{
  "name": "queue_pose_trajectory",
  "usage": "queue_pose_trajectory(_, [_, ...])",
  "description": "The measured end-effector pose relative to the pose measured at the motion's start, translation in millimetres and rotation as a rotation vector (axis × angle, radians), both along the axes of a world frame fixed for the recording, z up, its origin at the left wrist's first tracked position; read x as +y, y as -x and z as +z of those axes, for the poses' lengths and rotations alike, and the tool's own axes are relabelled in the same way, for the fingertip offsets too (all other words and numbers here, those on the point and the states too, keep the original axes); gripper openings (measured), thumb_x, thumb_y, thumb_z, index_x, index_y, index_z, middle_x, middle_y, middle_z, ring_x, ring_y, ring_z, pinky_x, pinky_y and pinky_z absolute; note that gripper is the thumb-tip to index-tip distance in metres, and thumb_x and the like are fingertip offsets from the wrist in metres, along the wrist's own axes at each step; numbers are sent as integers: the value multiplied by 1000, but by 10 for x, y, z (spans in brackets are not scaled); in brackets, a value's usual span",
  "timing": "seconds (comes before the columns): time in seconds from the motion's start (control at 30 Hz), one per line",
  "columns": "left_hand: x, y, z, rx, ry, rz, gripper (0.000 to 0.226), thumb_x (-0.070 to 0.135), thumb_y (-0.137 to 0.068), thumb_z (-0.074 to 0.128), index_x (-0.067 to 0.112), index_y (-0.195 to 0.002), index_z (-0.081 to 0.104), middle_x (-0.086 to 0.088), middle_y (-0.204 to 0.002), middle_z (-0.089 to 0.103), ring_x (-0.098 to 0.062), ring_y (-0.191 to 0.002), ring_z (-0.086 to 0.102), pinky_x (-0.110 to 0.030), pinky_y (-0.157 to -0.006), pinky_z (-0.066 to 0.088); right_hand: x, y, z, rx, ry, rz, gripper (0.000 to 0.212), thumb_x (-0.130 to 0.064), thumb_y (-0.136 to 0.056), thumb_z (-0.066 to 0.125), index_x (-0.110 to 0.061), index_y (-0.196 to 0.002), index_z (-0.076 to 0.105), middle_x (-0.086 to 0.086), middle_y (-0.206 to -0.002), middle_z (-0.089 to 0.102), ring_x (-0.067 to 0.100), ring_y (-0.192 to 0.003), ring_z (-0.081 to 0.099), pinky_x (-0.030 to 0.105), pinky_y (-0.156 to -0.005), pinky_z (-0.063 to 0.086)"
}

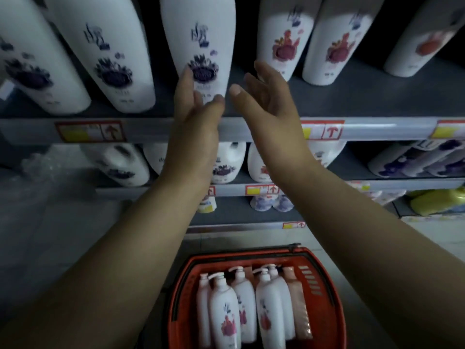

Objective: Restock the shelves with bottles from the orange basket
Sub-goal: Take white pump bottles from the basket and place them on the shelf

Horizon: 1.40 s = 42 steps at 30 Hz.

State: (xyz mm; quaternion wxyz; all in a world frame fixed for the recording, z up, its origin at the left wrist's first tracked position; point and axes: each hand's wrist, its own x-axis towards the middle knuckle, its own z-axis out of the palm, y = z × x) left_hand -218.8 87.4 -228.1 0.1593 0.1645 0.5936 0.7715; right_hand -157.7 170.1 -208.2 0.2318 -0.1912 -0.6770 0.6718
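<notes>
Reaching up at the top shelf (377, 99), the left hand (193, 127) had its fingers (187, 81) spread loosely against the lower front of the white bottle with a purple flower (201, 46), touching it without closing round it. The right hand (271, 114) hung open just right of that bottle, fingers slack and holding nothing. More white bottles stood on either side of that bottle. Well below it, on the floor, the orange basket (324, 306) held several white pump bottles (225, 316), some with red flower labels, lying close together.
</notes>
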Motion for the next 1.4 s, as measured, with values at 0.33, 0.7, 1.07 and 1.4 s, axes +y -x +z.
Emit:
queue_pose_trajectory(0.33, [-27, -1441, -576, -229, 42, 0, 59, 35, -71, 48, 35, -130, 40, 16, -132, 46, 0, -127, 42, -19, -90, 34, 49, -1424, -760, -160, 125, 43, 55, -20, -94, 57, -22, -144, 36, 0, -144, 46, 7, -132, 43, 22, -105, 41])
queue_pose_trajectory(0.7, [-178, -2186, -2117, -441, 383, -73, 64, 42, -73, 45, 39, -137, 41, 21, -138, 44, 5, -117, 43, -34, -99, 33, -45, -2328, -2435, -483, 257, -31, 55, -23, -93, 57, -27, -144, 36, -5, -135, 50, 5, -116, 51, 8, -77, 45])
queue_pose_trajectory(1.07, [-319, -2426, -3705, -719, 642, -202, 32, 29, -99, 39, 41, -126, 52, 12, -132, 46, -12, -117, 47, -36, -84, 42, -134, -2590, -4111, -1041, 252, -120, 59, -28, -89, 62, -14, -141, 36, 0, -108, 53, 11, -85, 55, 22, -65, 45])
queue_pose_trajectory(1.4, [-329, -2596, -4269, -1030, 631, -238, 27, 13, -102, 36, 18, -96, 62, 6, -73, 67, -2, -60, 63, -19, -53, 50, -252, -2656, -4668, -1155, 1, -62, 40, -40, -72, 79, -11, -94, 61, 0, -85, 62, 21, -83, 63, 39, -74, 57])
